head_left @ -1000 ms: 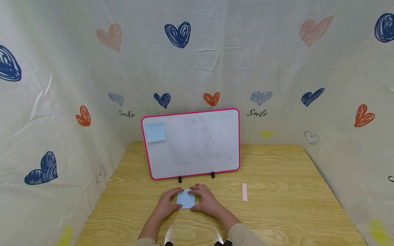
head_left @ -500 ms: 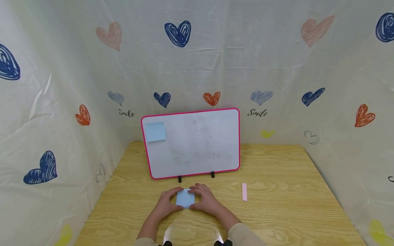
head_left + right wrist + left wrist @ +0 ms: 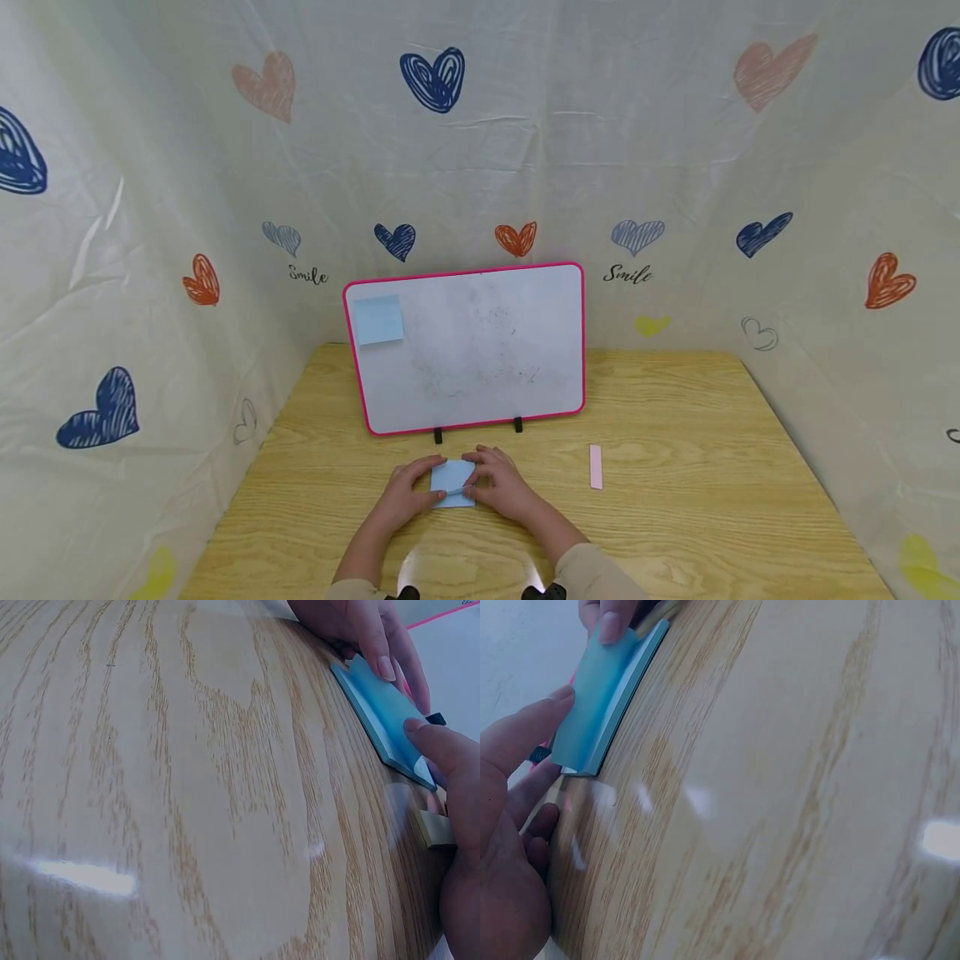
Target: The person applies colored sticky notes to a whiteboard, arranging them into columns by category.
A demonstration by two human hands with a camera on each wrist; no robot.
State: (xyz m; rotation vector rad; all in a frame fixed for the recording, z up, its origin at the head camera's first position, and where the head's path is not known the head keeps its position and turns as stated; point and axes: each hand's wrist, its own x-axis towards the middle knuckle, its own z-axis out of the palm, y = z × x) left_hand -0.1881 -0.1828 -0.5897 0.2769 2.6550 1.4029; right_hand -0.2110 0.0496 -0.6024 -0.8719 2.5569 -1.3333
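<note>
A pad of light blue sticky notes (image 3: 448,473) lies on the table in front of the whiteboard. Its top sheet (image 3: 592,701) bends up and away from the near edge, as both wrist views show. My left hand (image 3: 407,493) spans the pad's left side, its thumb on the raised sheet and its fingers at the far corner. From the right, my right hand (image 3: 504,486) pinches the same sheet by its raised edge. In the right wrist view both thumbs touch this blue sheet (image 3: 386,705); some fingertips are hidden behind it.
A pink-framed whiteboard (image 3: 480,358) stands on black feet behind the hands. One blue sticky note (image 3: 378,320) is on its upper left corner. A narrow pink strip (image 3: 596,467) lies to the right on the wooden table (image 3: 690,483).
The top sheet's near edge, flat one second ago, has lifted and curled toward the far side. Both thumbs have moved forward with it, and the right fingers have drawn in to a pinch.
</note>
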